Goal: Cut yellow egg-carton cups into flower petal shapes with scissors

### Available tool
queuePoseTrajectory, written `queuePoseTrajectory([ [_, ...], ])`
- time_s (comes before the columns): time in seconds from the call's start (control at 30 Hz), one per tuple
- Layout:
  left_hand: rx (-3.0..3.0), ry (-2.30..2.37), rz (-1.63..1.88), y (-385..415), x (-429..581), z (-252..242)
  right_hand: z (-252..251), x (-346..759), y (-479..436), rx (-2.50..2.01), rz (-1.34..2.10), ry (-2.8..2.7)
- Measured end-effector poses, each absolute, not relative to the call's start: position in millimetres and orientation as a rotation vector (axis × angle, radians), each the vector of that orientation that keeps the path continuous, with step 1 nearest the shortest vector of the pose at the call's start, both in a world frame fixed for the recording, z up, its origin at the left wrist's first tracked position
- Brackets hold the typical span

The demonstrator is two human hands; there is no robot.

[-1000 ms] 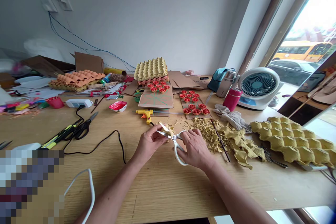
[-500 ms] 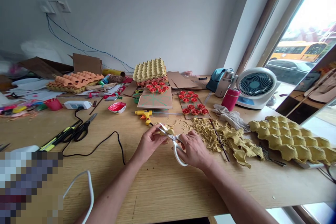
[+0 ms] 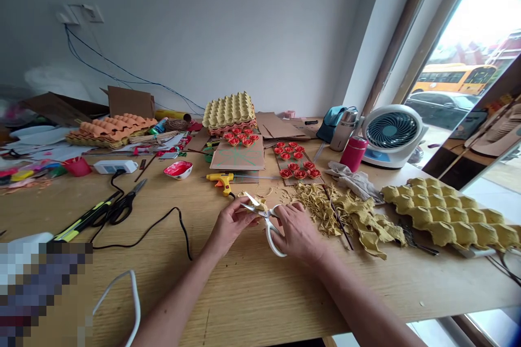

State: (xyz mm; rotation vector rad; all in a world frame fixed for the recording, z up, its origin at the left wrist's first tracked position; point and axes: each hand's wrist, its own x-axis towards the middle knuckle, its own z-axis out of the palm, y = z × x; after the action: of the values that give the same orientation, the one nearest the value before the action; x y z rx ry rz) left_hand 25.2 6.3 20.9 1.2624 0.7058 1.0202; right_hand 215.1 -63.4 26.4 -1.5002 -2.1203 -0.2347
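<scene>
White-handled scissors [image 3: 266,214] gape wider than half a second ago, gripped in the right hand [image 3: 301,230], long axis angled leftward and away; the left hand [image 3: 228,226], nearer the tips, pinches a small yellow pulp piece [image 3: 262,206] at the blades.

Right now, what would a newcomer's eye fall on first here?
Probably the red flowers, clustered on cardboard, centre back. Next, at front centre, the right hand holds white-handled scissors, blades open, by a small yellow piece in the left hand. The round white fan, back right, also stands out.
</scene>
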Motion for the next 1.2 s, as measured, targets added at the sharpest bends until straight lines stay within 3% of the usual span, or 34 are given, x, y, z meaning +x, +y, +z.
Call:
queuePoseTrajectory([
  [0.4,1.245,0.702,1.024,3,25,26,26,215,-64,-1.455,-0.138,-2.13],
  [0.63,1.329,0.708,1.248,5,33,22,18,211,-62,-1.442,0.056,-2.079],
  [0.97,1.223,0.624,1.158,6,26,21,15,223,-51,-1.221,0.722,-1.255],
  [1.2,1.226,0.653,1.216,14,17,25,18,228,-50,-1.115,0.811,-1.135],
])
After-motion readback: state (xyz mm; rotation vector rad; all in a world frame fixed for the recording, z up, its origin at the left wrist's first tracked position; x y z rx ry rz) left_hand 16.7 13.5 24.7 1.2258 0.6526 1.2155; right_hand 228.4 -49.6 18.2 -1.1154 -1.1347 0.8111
